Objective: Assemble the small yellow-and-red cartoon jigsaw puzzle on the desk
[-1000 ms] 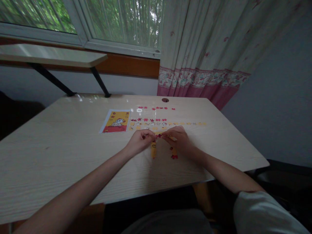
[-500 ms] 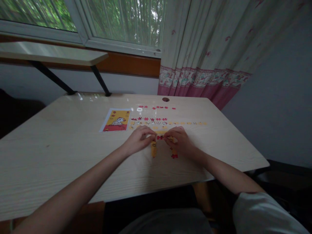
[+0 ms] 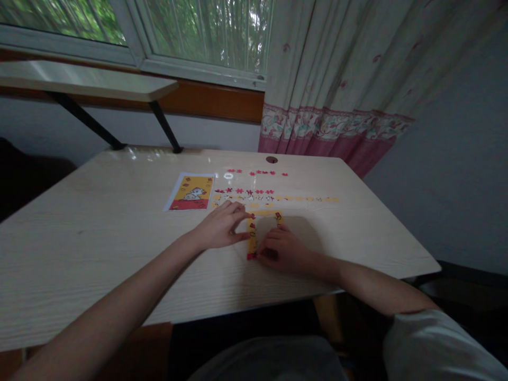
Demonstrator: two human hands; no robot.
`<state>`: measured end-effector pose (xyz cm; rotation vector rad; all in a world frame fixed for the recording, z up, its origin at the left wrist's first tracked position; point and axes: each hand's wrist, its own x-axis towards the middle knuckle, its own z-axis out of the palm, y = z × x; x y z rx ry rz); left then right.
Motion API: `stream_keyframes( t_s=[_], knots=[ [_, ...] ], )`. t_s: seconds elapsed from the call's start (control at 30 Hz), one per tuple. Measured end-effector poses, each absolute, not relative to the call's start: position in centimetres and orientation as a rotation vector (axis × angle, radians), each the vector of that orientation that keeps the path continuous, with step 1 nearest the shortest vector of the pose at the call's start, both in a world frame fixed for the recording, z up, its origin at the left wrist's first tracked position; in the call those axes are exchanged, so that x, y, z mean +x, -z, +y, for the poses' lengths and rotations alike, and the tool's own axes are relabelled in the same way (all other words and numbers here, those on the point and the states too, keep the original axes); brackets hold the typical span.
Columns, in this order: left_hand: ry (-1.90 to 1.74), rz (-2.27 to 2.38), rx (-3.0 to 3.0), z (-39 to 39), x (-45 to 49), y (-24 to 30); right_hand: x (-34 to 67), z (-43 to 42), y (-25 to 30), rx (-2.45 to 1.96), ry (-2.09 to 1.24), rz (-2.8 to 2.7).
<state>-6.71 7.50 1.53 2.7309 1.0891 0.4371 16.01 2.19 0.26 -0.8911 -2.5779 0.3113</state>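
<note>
Dim room, daylight from window (image 3: 206, 32), glare on table (image 3: 228, 175).

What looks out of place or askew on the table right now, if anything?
Nothing stands out. The loose pieces lie in neat rows, the reference picture lies flat beside them, and the left hand and right hand both rest at the joined yellow strip on the table. Nothing looks spilled or damaged.

place: home room — evidence: floral curtain (image 3: 329, 79) | window (image 3: 198, 32) | wooden desk (image 3: 99, 233) (puzzle laid out)
</note>
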Motion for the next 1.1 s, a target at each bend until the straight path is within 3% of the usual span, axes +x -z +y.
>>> stream_keyframes(
  t_s=[1.1],
  knots=[
    [-0.251, 1.099, 2.846, 6.4, -6.4, -2.7, 16.2, 2.3, 0.0, -0.84, -0.191, -2.592]
  ],
)
